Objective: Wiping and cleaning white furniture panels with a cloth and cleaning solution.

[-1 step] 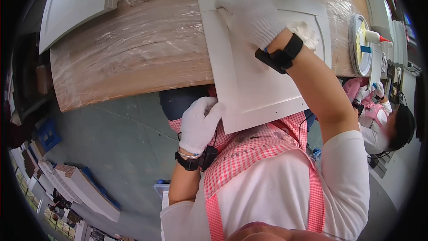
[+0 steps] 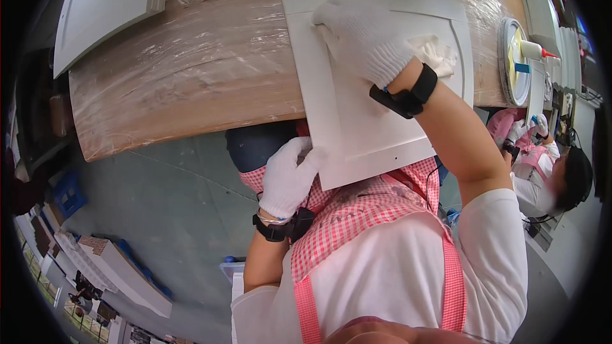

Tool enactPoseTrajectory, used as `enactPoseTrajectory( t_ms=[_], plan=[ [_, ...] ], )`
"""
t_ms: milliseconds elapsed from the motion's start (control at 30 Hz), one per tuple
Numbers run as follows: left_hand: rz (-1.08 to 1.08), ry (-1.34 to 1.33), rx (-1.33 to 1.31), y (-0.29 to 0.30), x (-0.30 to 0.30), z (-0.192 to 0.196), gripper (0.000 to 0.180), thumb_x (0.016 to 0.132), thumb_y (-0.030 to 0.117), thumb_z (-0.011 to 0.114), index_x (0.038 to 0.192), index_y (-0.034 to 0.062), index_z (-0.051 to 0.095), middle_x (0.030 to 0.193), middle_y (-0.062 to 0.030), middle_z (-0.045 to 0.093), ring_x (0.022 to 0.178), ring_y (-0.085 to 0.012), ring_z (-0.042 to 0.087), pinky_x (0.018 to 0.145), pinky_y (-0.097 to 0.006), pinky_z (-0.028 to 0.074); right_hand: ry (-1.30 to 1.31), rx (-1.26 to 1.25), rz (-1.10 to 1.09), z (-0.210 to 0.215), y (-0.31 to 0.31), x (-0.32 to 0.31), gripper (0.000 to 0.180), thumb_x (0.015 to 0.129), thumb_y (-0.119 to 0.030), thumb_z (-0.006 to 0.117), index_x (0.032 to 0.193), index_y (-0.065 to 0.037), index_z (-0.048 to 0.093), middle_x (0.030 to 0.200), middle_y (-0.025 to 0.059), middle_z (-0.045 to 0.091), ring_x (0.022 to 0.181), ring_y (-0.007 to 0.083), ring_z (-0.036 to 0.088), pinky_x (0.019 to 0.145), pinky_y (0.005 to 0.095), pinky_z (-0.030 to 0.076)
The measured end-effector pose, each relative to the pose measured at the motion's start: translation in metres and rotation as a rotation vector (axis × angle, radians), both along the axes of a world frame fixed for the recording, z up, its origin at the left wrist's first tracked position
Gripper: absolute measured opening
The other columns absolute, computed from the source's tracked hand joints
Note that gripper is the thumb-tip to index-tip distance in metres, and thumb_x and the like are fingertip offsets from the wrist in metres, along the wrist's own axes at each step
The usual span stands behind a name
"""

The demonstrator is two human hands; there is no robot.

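Note:
A white framed panel [image 2: 382,121] lies on the plastic-wrapped table, its near end jutting past the table edge towards my apron. My gloved left hand [image 2: 290,175] pinches the panel's left edge close to the near corner, thumb on top. Over the far left part of the panel, my gloved right hand [image 2: 364,38] presses down with fingers bent and together. Whatever those fingers may hold is hidden beneath the glove. A crumpled off-white cloth [image 2: 435,54] rests on the panel just right of my right hand.
Film covers the wooden table [image 2: 191,83]. Another white panel [image 2: 105,9] with a round hole sits at the far left. To the right, a white bottle with a red tip [image 2: 537,51] lies on a round tub lid [image 2: 517,83]. Beyond it, a gloved co-worker [image 2: 532,159] works.
My right hand has slid slightly nearer and to the right over the panel. The left hand keeps its hold on the edge, and the panel has hardly moved.

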State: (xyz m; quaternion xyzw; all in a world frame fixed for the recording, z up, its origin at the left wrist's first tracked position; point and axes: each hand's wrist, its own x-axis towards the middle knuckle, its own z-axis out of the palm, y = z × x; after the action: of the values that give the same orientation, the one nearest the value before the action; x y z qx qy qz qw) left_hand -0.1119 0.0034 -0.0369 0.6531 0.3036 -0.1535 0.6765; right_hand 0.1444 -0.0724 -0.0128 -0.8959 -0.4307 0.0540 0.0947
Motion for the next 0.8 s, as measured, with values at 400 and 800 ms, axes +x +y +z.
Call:
enactPoseTrajectory(
  t_ms=[400,800],
  plan=[
    [0.084,-0.091,-0.608,-0.006,0.025,-0.031,0.032,0.096,0.015,0.067,0.123,-0.0031,0.064,0.108,-0.0020,0.069,0.095,-0.0094,0.062,0.085,-0.028,0.053,0.006,-0.034,-0.012,0.006,-0.003,-0.021,0.014,0.091,-0.008,0.060,0.098,-0.008,0.072,0.101,0.0132,0.069,0.092,0.0377,0.066,0.080,0.0453,0.054],
    [0.049,-0.084,-0.644,-0.008,0.024,-0.030,0.035,0.097,0.013,0.067,0.129,-0.0021,0.062,0.115,-0.0027,0.068,0.103,-0.0091,0.061,0.091,-0.027,0.051,-0.046,-0.031,-0.029,0.007,0.001,-0.018,0.014,0.090,-0.010,0.059,0.096,-0.006,0.071,0.099,0.0154,0.068,0.090,0.0380,0.066,0.079,0.0471,0.054]
  ],
)
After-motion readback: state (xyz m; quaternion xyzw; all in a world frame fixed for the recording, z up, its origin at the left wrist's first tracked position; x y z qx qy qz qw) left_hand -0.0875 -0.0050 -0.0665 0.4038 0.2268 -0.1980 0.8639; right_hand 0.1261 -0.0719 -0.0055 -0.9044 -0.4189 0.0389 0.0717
